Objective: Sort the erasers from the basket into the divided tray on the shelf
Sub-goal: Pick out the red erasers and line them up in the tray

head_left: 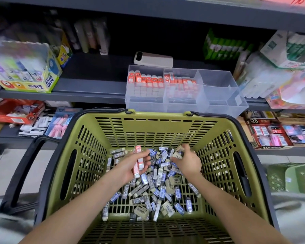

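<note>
Orange erasers (137, 162) lie clamped in left grip (128, 167); right grip (188, 162) pinches beige eraser (176, 154).

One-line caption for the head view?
Left-hand grip holds orange erasers, right-hand grip pinches beige eraser inside green basket below divided tray.

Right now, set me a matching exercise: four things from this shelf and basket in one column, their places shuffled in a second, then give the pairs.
1. olive-green plastic basket
2. clear plastic divided tray
3. beige slab-shaped phone
4. orange-and-white sleeved erasers

A. lying on the shelf, behind the tray
B. gripped in the left hand
C. in front of the shelf, holding loose erasers
D. at the shelf's front edge

Pairs: 1-C, 2-D, 3-A, 4-B.
</note>
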